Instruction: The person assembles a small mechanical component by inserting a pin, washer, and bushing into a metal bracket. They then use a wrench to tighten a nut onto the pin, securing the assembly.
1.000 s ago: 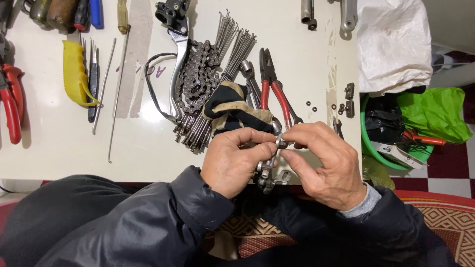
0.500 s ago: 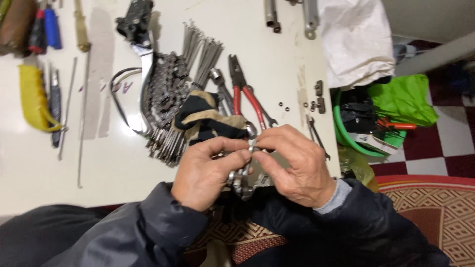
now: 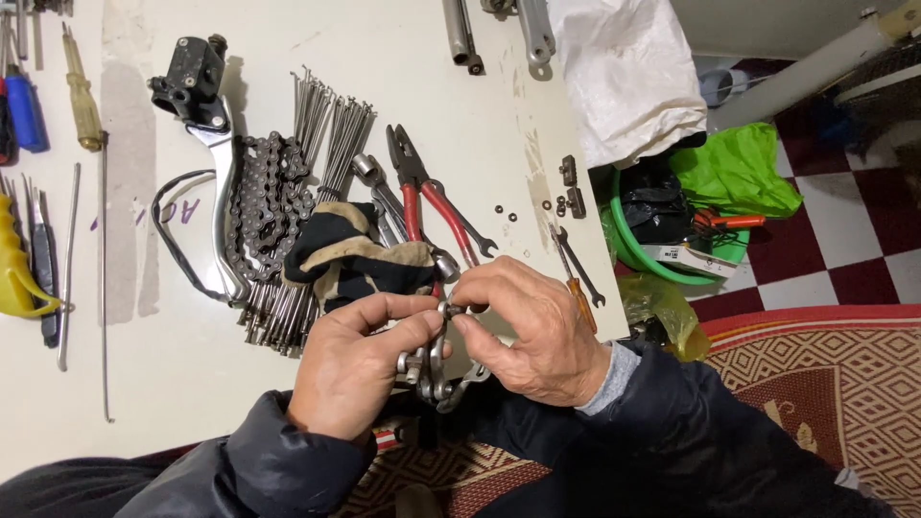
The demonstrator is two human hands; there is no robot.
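Bright steel glints low in the middle of the frame, where both hands meet over the near edge of the white table [image 3: 288, 58]. The left hand [image 3: 350, 369] pinches a small metal bracket assembly [image 3: 432, 369] between thumb and bent fingers, curled tight around its left side. The right hand [image 3: 537, 331] closes on the top of the same part, thumb and forefinger pressed together at its upper tip. The assembly hangs just past the table's lower edge, above dark jacket sleeves.

Room is tight just above the hands: a crumpled black and tan glove [image 3: 355, 259] lies touching the knuckle line, and red-handled pliers [image 3: 427, 201] run diagonally beside it. Left of the glove, a coiled, greasy-looking roller chain [image 3: 264, 197] lies over a fan of thin steel spokes [image 3: 326, 134], with a silver brake lever [image 3: 216, 163] and its black clamp along the chain's left side. The widest bare stretch of tabletop lies in the lower left, between a long thin rod [image 3: 103, 288] and the left forearm.

At the table's right edge, small black washers [image 3: 506, 211] lie scattered, and a slim spanner [image 3: 576, 264] rests near the corner. Beyond that edge, at the right of the frame, a green basin [image 3: 638, 254] holds dark objects, under a white woven sack [image 3: 624, 67].
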